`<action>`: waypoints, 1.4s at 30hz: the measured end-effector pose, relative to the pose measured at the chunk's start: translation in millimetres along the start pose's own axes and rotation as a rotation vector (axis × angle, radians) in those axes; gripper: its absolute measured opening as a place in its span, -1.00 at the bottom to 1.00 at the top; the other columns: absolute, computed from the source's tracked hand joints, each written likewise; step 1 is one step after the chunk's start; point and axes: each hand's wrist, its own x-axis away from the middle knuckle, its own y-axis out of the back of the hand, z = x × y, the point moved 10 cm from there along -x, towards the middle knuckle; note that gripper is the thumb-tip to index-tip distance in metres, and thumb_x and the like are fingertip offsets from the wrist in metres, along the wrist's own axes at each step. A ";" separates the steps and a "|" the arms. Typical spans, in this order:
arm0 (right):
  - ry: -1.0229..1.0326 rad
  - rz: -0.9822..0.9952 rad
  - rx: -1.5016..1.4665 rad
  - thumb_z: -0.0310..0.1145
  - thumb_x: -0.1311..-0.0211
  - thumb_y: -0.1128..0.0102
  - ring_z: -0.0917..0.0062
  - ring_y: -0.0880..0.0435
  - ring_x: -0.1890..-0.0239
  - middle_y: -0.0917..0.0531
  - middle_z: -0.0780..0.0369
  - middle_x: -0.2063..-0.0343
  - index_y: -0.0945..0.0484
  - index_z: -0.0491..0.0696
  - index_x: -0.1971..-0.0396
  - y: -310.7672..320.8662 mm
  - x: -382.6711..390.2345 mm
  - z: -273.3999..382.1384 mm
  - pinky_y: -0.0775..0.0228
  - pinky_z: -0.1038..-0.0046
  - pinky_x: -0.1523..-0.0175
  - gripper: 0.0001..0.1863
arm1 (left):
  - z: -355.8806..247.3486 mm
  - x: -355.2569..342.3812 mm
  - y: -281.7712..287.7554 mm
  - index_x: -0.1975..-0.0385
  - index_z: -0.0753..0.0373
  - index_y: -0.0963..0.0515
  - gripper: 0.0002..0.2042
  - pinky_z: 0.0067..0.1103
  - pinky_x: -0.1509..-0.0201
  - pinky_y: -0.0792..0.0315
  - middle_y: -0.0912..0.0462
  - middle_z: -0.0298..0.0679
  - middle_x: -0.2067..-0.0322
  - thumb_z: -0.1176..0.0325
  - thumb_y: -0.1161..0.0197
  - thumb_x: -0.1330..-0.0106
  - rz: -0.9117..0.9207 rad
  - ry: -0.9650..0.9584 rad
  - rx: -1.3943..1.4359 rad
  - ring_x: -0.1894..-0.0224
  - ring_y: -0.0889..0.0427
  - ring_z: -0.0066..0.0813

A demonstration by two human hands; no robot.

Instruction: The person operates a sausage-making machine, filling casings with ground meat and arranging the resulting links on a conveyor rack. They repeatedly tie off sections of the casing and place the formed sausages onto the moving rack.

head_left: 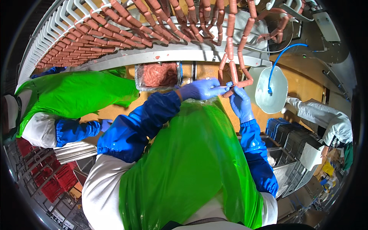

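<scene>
A strand of pink sausage links hangs down from the rack to the middle of the view. My left hand, in a blue glove, is closed at the lower links, pinching something thin that I cannot make out. Beside it, my right hand, also gloved, has its fingers closed on a sausage link at the bottom of the strand. Behind my left hand is a lined tray with pink meat. To the right of my right hand is a pale bowl with a blue hose in it.
A white rack of hanging sausages curves across the top above a metal ledge. A co-worker in a green apron is at left. Another person in white is at right, near stacked crates. Red crates stand lower left.
</scene>
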 end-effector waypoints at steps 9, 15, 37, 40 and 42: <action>0.133 -0.278 0.017 0.13 -0.51 0.17 0.56 -0.52 -0.08 -0.56 0.25 0.01 -0.41 -0.10 -0.15 21.0 1.1 10.2 -0.31 0.44 -0.22 -0.41 | -122.5 -19.5 -12.5 0.17 0.28 -0.54 -0.78 -0.44 0.21 -0.47 -0.57 -0.13 0.41 0.30 0.02 -0.52 -0.220 -0.676 -0.028 0.36 -0.59 -0.28; 0.199 -0.459 0.021 0.10 -0.52 0.31 0.65 -0.53 0.35 -0.55 0.30 0.26 -0.39 -0.14 -0.11 42.0 0.1 15.1 -0.41 0.65 0.28 -0.41 | -33.7 -87.5 -28.2 0.31 0.32 -0.55 -0.77 -0.52 0.33 -0.47 -0.59 -0.27 0.49 0.34 -0.01 -0.48 -0.086 -0.355 0.302 0.48 -0.55 -0.52; 0.209 -0.278 0.079 -0.41 -0.30 -0.15 0.56 -0.61 0.20 -0.65 0.23 0.28 -0.58 -0.17 0.16 25.6 -64.8 58.9 -0.46 0.49 0.07 -0.81 | -81.1 -71.3 21.2 0.23 0.18 -0.55 -0.78 -0.19 0.28 -0.47 -0.63 -0.03 0.38 0.18 -0.22 -0.30 -0.545 -0.437 -0.259 0.28 -0.65 0.00; 0.113 -0.184 -0.175 -0.34 -0.32 -0.12 0.50 -0.60 0.17 -0.65 0.23 0.30 -0.58 -0.16 0.17 45.5 -94.9 27.7 -0.43 0.43 0.00 -0.78 | -82.2 -67.9 30.7 0.29 0.23 -0.59 -0.77 -0.26 0.34 -0.50 -0.66 -0.03 0.41 0.18 -0.20 -0.35 -0.567 -0.340 -0.396 0.35 -0.68 -0.01; -0.051 -0.162 -0.137 -0.34 -0.36 -0.11 0.59 -0.57 0.33 -0.61 0.28 0.40 -0.56 -0.14 0.30 -21.1 -72.5 41.3 -0.40 0.46 0.17 -0.83 | -78.1 -53.1 45.6 0.40 0.20 -0.59 -0.78 -0.27 0.39 -0.48 -0.65 -0.09 0.50 0.19 -0.17 -0.35 -0.652 -0.253 -0.495 0.43 -0.66 -0.06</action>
